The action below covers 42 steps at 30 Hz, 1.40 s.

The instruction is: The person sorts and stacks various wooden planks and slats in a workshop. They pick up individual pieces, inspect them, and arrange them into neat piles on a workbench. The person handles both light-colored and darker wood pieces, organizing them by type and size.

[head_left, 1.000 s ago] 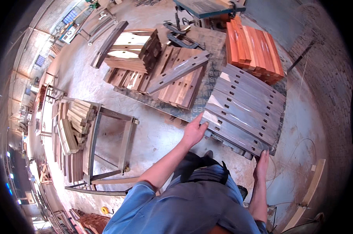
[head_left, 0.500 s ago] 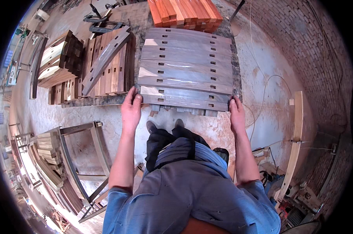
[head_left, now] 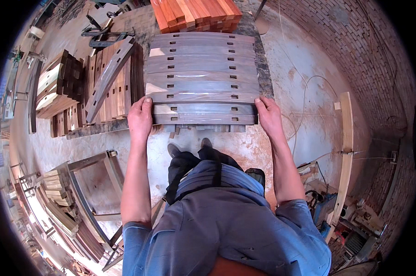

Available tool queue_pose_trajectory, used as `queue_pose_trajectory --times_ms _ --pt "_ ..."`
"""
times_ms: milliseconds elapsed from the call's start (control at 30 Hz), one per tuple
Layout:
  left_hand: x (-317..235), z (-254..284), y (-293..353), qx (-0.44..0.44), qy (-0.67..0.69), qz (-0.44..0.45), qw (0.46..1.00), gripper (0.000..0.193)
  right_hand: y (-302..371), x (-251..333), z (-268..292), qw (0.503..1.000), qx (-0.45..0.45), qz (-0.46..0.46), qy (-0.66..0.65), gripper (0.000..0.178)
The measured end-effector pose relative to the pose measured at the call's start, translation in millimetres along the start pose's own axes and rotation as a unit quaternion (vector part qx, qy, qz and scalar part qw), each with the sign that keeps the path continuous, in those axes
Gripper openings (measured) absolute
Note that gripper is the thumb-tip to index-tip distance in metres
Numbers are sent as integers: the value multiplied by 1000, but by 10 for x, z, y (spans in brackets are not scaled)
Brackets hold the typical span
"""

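A row of grey-brown wooden boards, each with a small slot near either end, lies side by side across the table before me. My left hand grips the left end of a slotted board, third from the near edge, with the thumb on top. At its right end, my right hand holds the same board, thumb also on top and the fingers partly hidden. A dark gap separates this board from the nearer slotted board. The nearest board lies along the row's front.
Reddish-orange wood bars are stacked behind the row. To the left stand brown slotted boards with one laid slantwise, a pale-ended wood stack and black clamps. A metal frame stands at lower left, an upright timber at right.
Both hands have moved away from me, from the ends of the nearest board to the ends of the third one. The view has shifted, so the table appears farther left.
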<state>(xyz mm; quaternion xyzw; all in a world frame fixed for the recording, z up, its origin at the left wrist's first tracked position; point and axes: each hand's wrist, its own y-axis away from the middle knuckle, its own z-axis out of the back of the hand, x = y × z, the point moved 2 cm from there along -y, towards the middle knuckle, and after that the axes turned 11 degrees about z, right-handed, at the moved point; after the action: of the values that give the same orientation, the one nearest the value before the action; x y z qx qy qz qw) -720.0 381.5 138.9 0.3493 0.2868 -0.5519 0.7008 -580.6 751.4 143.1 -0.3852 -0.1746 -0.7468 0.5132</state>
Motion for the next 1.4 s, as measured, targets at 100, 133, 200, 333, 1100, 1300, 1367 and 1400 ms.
queue_pose_trajectory --times_ms 100,133,200,333,1100,1300,1367,1400 --pt "-63 31 8 -5 -25 -17 1000 35 -12 53 20 999 18 15 26 35" --pt "-58 37 11 -9 -33 -23 999 35 -14 80 26 999 28 22 32 33" --pt "-90 70 61 -20 -46 -45 998 31 21 190 92 997 29 60 49 30" --pt "-448 254 424 -14 62 -39 997 24 186 179 214 997 -66 49 -2 30" --pt "-250 259 829 24 295 -187 936 47 13 211 82 674 -59 37 -736 31" --pt "-58 482 794 45 290 -130 947 45 -116 437 24 754 -46 -13 -656 26" --pt "113 586 750 134 394 -13 909 45 -206 526 -11 783 -19 -33 -620 28" --pt "147 599 727 119 434 -2 893 43 -257 588 -40 798 -5 -41 -601 29"
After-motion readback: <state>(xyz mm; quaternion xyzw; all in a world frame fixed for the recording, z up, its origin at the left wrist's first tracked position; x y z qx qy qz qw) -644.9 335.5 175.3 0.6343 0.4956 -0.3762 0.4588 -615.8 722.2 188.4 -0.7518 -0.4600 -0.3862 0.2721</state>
